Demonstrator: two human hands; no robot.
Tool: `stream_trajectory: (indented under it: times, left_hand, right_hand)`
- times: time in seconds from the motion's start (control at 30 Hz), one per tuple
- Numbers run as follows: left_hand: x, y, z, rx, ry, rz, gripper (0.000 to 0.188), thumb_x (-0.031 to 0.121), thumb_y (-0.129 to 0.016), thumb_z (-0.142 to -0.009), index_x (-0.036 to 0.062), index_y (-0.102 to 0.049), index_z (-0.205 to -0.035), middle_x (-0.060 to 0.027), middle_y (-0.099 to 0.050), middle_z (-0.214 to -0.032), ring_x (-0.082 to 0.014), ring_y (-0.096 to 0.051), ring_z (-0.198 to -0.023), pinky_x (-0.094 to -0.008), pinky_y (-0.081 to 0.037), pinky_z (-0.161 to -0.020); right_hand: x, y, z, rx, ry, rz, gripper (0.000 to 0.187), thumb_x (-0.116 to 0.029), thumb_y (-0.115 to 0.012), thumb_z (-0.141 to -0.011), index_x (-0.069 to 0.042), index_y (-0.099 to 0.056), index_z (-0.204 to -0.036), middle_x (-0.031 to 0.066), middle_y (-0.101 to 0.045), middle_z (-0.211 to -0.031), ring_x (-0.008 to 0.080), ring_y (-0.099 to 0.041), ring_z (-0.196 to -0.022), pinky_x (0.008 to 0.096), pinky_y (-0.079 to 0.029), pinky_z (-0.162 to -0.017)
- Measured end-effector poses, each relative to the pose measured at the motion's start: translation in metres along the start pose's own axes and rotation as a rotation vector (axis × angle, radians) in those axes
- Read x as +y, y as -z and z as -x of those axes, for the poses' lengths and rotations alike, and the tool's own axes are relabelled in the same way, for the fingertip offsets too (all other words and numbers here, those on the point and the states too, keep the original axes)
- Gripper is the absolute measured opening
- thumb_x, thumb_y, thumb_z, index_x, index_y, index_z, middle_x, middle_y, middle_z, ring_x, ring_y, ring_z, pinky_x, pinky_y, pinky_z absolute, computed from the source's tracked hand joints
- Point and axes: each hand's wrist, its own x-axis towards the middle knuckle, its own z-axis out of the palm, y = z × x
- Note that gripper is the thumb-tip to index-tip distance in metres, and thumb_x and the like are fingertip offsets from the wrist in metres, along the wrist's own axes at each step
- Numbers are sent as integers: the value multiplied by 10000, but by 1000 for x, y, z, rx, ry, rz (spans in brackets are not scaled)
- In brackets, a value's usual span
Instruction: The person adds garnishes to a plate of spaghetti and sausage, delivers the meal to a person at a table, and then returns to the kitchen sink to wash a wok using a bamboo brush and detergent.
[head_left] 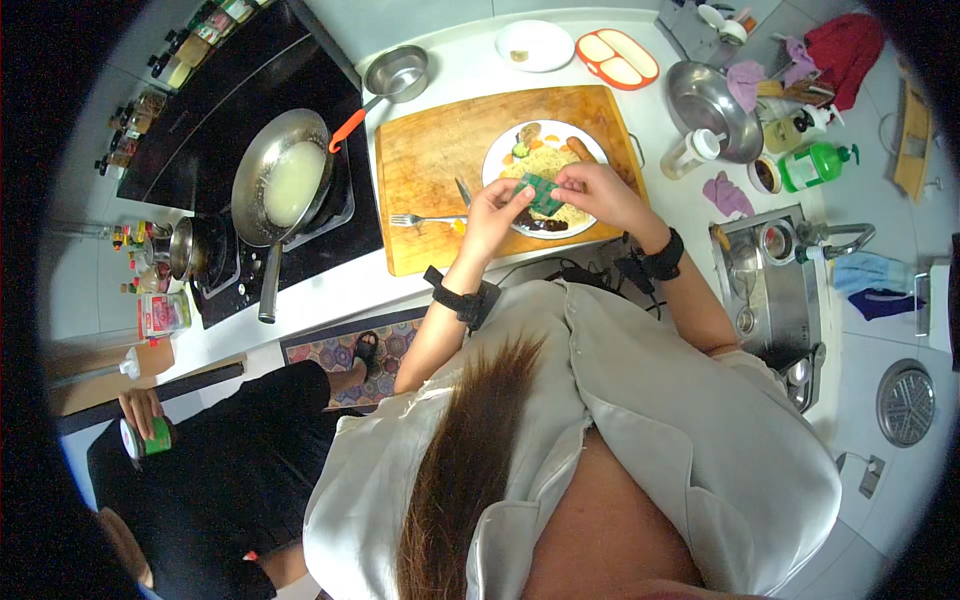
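My left hand (492, 212) and my right hand (604, 194) pinch a small dark-green packet (538, 194) between them. They hold it just above a white plate (489, 172). On the plate I see pale noodles (560, 160), brown sausages (579, 149), a piece of broccoli (520, 150), orange slices and something dark at the near edge. The packet and my hands cover part of the food. A fork (425, 219) and a knife (463, 192) lie left of the plate on a wooden cutting board (430, 150), their right ends partly hidden by my left hand.
To the left, a frying pan (283, 180) with pale liquid sits on the stove. A ladle (397, 74), a white dish (535, 46) and a red-rimmed divided plate (616, 58) lie behind the board. The sink (770, 290) is right. Another person (220, 470) holds a green can (146, 438).
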Motion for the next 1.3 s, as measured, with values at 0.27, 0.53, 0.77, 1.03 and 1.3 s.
stream_trajectory:
  times: [0.27, 0.53, 0.77, 1.03, 1.3]
  left_hand:
    - [-14, 10, -7, -4, -80, -195, 132, 120, -593, -767, 16, -580, -848, -7, -569, -701, -65, -497, -653, -208, -393, -578]
    - [3, 2, -11, -98, -586, -987, 101, 120, -571, -737, 29, -580, -781, -77, -527, -742, -237, -504, -728, -321, -364, -629]
    - [4, -4, -4, 79, -791, -1094, 56, 64, -561, -701, 53, -575, -754, -52, -506, -701, -215, -493, -708, -319, -315, -611]
    - [-13, -13, -7, 210, -847, -1080, 64, 38, -578, -677, 51, -573, -740, -66, -467, -646, -220, -473, -644, -318, -314, -609]
    - [-19, -14, -12, 204, -868, -1093, 117, 19, -576, -644, 63, -578, -753, -61, -467, -648, -214, -475, -643, -315, -323, -607]
  right_hand:
    - [-18, -6, -5, 71, 103, 106, 185, -200, -575, -760, -23, -519, -758, 52, -497, -625, 161, -485, -583, 273, -385, -536]
    - [-7, -2, -15, -51, 318, 693, 137, -201, -510, -757, -68, -522, -731, 82, -540, -693, 264, -530, -710, 334, -394, -635]
    - [-2, -11, -15, -78, -75, 27, 147, -150, -501, -760, -13, -519, -710, 89, -503, -606, 177, -499, -583, 288, -378, -543]
    - [33, -25, -18, 223, -96, 11, 188, -173, -495, -780, -8, -483, -692, 98, -472, -575, 188, -453, -535, 301, -374, -521]
    - [62, -32, -30, 405, -268, 131, 205, -217, -493, -774, -16, -491, -736, 154, -526, -665, 303, -528, -643, 381, -398, -573]
